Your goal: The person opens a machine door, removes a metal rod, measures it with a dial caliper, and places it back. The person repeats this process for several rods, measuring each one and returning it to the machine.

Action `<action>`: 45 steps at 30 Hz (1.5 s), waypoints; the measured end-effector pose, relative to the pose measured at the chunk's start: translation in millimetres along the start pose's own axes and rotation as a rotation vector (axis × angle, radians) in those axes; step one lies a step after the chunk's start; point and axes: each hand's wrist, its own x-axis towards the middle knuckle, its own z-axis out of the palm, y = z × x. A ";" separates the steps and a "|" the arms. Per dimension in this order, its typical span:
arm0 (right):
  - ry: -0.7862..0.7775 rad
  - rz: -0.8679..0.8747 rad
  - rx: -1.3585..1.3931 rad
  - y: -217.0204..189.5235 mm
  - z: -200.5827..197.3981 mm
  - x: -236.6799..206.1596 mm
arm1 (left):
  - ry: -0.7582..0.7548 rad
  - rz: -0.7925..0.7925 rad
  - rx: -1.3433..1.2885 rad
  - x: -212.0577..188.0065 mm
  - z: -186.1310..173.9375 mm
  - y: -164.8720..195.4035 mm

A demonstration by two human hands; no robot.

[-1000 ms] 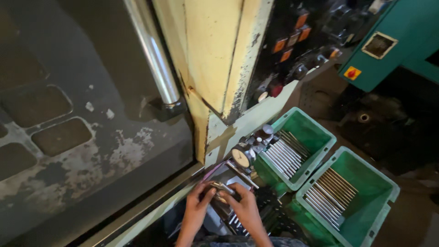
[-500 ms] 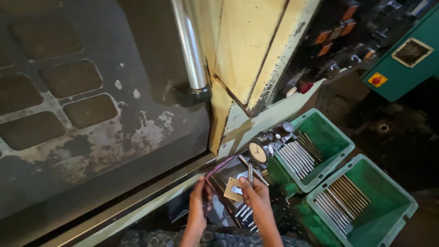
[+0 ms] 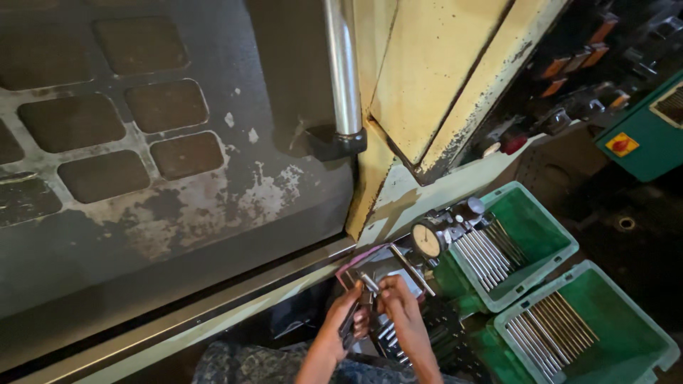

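Low in the view, the left hand [image 3: 346, 318] and right hand [image 3: 398, 302] pinch a small metal rod [image 3: 368, 282] between closed fingertips (its lower end hidden). Just beyond sits a dial gauge [image 3: 427, 239], then two green bins [image 3: 562, 249] of metal rods [image 3: 481, 257].

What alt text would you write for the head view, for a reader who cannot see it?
Two bare hands, left hand and right hand, hold a small metal rod together beside a dial gauge. Two green bins of metal rods sit to the right, below a worn machine door.
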 end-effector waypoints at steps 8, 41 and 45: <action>-0.207 -0.024 -0.125 -14.1 -14.5 4.4 | -0.205 -0.227 -0.150 -5.7 -0.1 22.3; -0.101 0.033 -0.075 13.4 -18.9 -1.2 | -0.081 -0.095 0.108 14.6 0.1 19.3; -0.202 0.114 -0.328 -14.1 -9.1 -7.0 | 0.257 0.170 0.178 36.9 5.2 -2.9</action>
